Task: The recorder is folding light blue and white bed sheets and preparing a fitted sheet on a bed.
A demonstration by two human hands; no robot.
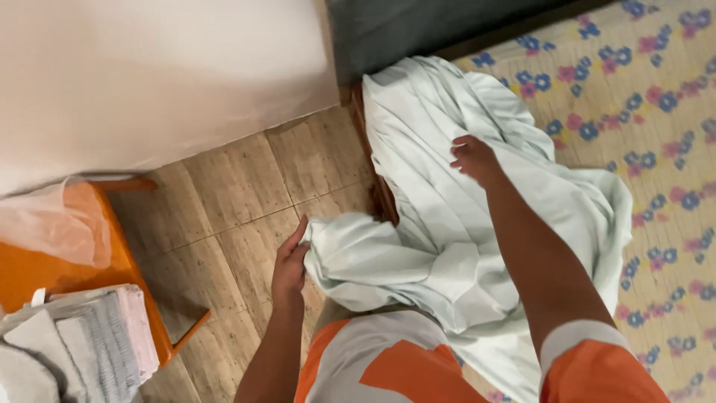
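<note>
Floral mattress (656,149) at three o'clock carries a crumpled pale sheet (447,224), unspread, its lower corner pinched in the left hand (289,265), the right hand (473,158) clutching folds at twelve.

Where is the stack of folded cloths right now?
In the head view, the folded cloths sit at the bottom left on the orange stool, left of the left hand, across the wood-look floor.

Bed with floral mattress cover (656,104), crumpled pale green sheet (447,224) spread on it, orange stool (119,261) bearing folded grey cloths (97,336), wood-look tiled floor (231,201)
</note>
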